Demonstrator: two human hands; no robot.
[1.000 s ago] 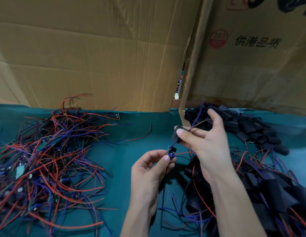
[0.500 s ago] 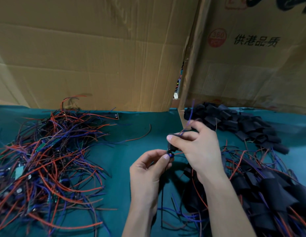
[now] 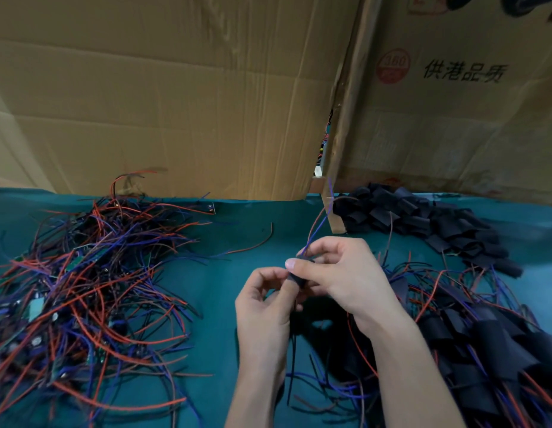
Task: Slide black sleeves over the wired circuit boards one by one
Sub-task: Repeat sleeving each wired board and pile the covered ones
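Black sleeve [image 3: 297, 278]: short dark tube, pinched between both hands' fingertips, blue and red wires [image 3: 319, 225] rising from its top end. Board inside not discernible.
Loose black sleeves [image 3: 423, 222]: flattened tubes, heaped beyond right hand.
Sleeved boards [image 3: 490, 344]: black tubes trailing red and blue wires, piled right of right hand.
Unsleeved wired circuit boards [image 3: 83, 285]: green boards in red-blue-black tangle, well left of left hand.
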